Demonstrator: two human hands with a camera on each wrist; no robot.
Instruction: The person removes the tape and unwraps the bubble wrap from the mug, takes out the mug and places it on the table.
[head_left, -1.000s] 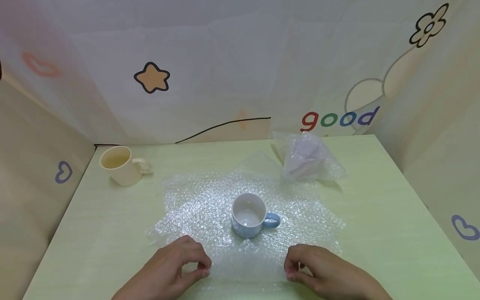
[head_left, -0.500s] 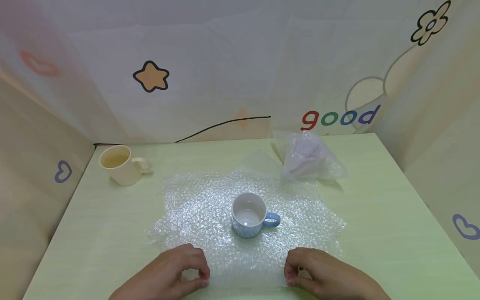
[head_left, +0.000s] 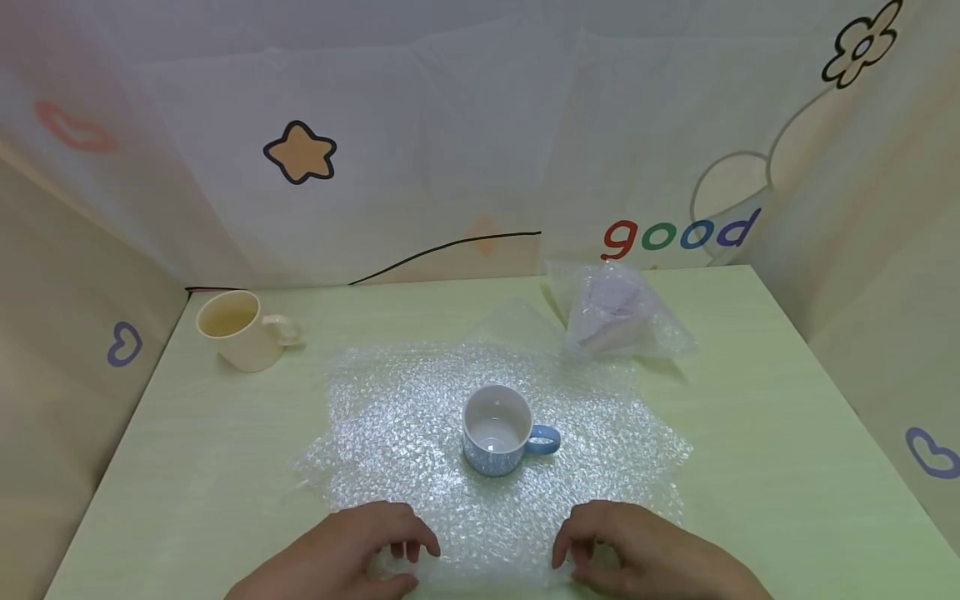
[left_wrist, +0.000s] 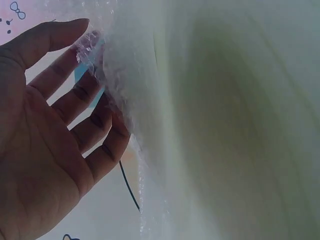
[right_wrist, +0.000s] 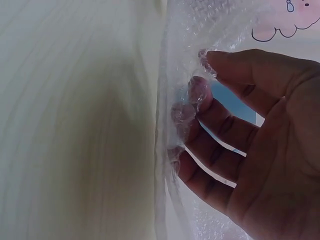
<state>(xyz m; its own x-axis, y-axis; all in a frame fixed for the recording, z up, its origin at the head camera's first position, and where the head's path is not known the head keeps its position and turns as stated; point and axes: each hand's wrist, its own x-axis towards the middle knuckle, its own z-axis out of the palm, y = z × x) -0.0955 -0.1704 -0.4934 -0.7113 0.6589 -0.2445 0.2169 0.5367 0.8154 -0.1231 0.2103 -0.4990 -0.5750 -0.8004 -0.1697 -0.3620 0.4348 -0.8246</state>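
Note:
A blue mug (head_left: 497,433) with a white inside stands upright on a sheet of bubble wrap (head_left: 405,433), its handle pointing right. At the sheet's near edge, my left hand (head_left: 352,546) has thumb and forefinger apart. The left wrist view shows the fingers (left_wrist: 82,95) loosely bent behind the edge of the wrap, thumb on the other side. My right hand (head_left: 630,546) is at the same edge, forefinger and thumb slightly apart in the head view. In the right wrist view its fingertips (right_wrist: 182,117) show through the clear wrap.
A cream mug (head_left: 243,333) stands at the table's back left. Toward the back right lies a pale lilac object wrapped in bubble wrap (head_left: 622,312), its kind unclear. Printed curtains (head_left: 420,150) enclose the back and sides of the light green table (head_left: 772,400).
Both hands pinched the near edge of the bubble wrap earlier and shifted slightly toward the person. Now their fingers have loosened and moved inward. The blue mug has stayed put.

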